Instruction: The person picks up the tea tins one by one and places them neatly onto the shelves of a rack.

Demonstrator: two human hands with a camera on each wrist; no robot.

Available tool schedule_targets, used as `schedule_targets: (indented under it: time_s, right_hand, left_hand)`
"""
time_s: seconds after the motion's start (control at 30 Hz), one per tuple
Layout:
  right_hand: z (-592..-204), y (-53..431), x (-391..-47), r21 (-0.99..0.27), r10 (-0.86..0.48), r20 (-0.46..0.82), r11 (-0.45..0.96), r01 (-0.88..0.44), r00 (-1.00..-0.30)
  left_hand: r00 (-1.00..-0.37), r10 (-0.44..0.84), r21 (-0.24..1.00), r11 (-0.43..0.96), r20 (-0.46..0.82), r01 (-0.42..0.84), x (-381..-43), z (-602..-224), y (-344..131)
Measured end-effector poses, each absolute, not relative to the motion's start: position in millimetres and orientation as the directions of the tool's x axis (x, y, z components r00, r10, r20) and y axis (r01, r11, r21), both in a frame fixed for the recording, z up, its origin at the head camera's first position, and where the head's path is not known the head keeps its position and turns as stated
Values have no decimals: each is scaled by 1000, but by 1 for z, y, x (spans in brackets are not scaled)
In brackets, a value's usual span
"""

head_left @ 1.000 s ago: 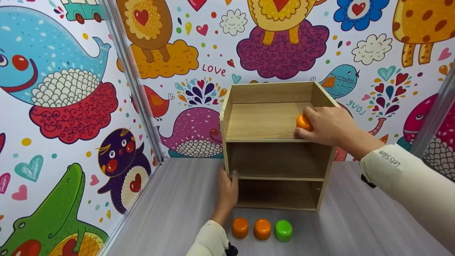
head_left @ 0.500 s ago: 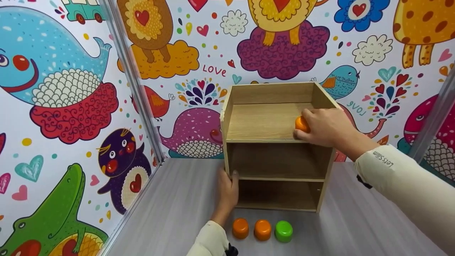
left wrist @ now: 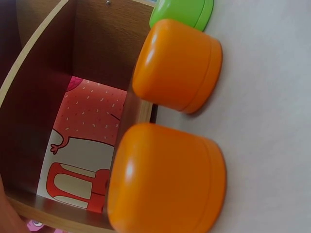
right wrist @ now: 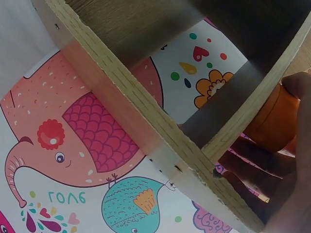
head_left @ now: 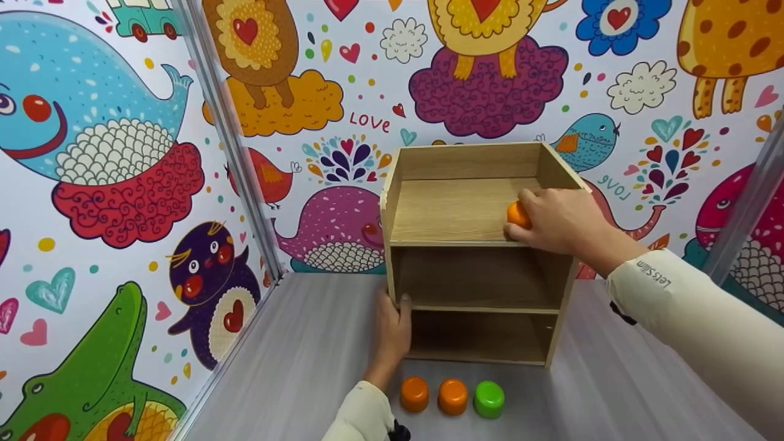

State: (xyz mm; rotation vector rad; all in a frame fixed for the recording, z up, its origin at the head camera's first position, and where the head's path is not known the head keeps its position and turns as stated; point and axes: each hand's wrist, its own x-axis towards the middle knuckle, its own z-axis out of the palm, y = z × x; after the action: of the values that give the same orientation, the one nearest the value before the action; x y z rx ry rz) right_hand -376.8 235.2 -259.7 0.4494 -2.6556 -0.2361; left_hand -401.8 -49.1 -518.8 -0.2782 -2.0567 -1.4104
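Observation:
In the head view my right hand (head_left: 560, 220) grips a glossy orange rounded cylinder (head_left: 518, 215) over the right part of the shelf unit's top board. The right wrist view shows fingers curled round that cylinder (right wrist: 274, 121), just behind the board's edge; whether its base touches the board I cannot tell. Lower down, my left hand (head_left: 392, 327) holds the left side panel of the small wooden shelf unit (head_left: 478, 243), thumb at the front edge. Before the unit stand two more orange cylinders (head_left: 414, 394) and a green one (head_left: 489, 399), all upright in a row.
The unit has two open compartments below its top board, and raised sides and back (head_left: 471, 162) around that board. It stands on a grey table (head_left: 306, 343). Printed wall panels rise behind and at the left, joined by a metal corner post (head_left: 226, 122).
My right hand and the orange cylinder in it have shifted slightly left and down over the top board. The left hand and the row of cylinders have stayed put.

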Motion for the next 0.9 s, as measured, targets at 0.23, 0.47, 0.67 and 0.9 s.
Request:
schedule_targets:
  time_s: [0.23,0.47,0.67,0.9]
  right_hand:
    - [-259,232,-378,207,-305,348,947,-245,-886]
    - [-260,230,-380,212,-280,328,952,-219,-902]
    - [-262,229,-380,222,-277,335,952,-210,-901]
    - [-262,229,-380,217,-277,329,953,-213,-903]
  left_hand:
    - [-775,-163,757,406,611,512,-401,-517,-50]
    - [-773,-171,758,407,611,510,-401,-518,-49]
    - [-785,-177,775,390,593,498,-401,-518,-49]
    - [-790,-185,787,367,584,496,-401,-518,-48]
